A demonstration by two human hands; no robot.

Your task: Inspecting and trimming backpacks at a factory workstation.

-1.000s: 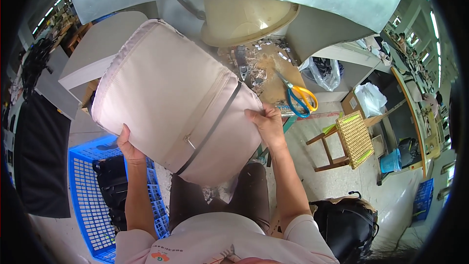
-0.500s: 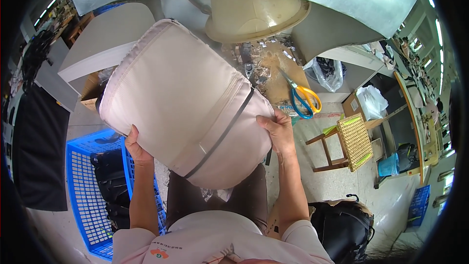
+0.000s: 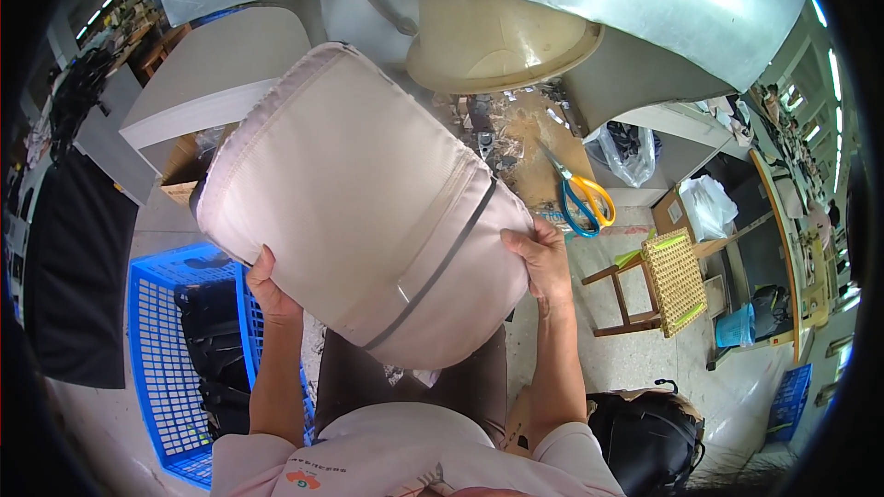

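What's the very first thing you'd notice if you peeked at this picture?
A big pale pink padded bag fills the middle, held up by the left hand at its lower left edge and the right hand at its right edge. A dark zipper runs slantwise across it. Bright yellow-handled scissors lie on the bench to the right, and a blue plastic basket sits at lower left.

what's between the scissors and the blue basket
In the head view, the pale pink bag, held by the left hand and right hand, fills the stretch between the scissors and the blue basket.
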